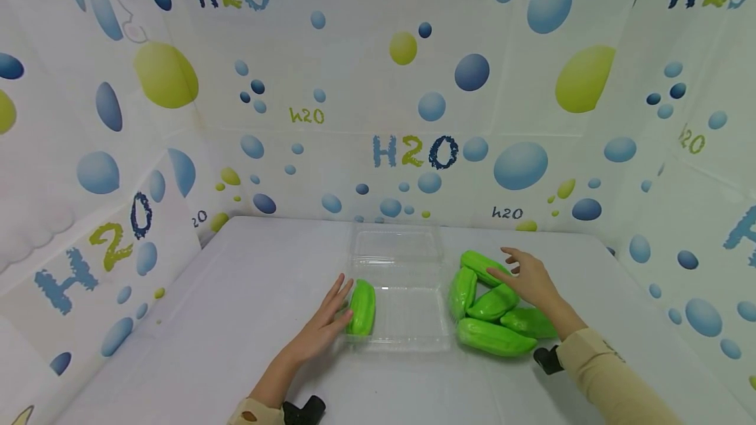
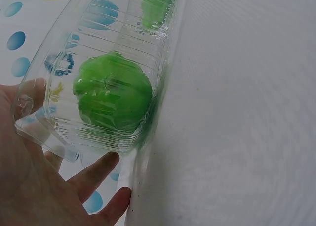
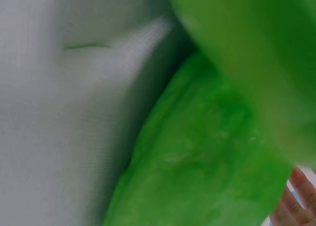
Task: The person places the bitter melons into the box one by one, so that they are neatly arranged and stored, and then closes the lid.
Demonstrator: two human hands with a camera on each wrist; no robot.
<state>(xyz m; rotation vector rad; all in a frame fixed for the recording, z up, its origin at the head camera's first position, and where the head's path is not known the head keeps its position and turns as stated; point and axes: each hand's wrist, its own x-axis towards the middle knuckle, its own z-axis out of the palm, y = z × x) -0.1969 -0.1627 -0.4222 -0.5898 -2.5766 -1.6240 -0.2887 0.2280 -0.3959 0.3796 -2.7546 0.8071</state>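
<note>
Nearest the camera, your left cuff point(image 1: 258, 414) is cut off by the bottom edge, a black wrist mount point(image 1: 305, 410) beside it. Your left hand point(image 1: 321, 328) lies with fingers spread at the left wall of the clear container point(image 1: 413, 320), next to the single green vegetable point(image 1: 363, 307) inside. Your right hand point(image 1: 529, 285) is above the cluster of five green vegetables point(image 1: 495, 303) on the counter point(image 1: 236, 300), fingers apart and loosely bent, pinching nothing you can see; contact with the farthest one is unclear. The container looks light, so an uneven push from your left hand could slide it. The clustered pieces lie close together, so lifting one might roll a neighbour. Clear plastic leaves the rim and the lid point(image 1: 396, 241) hard to trace, and blurred green fills much of the right wrist view.
</note>
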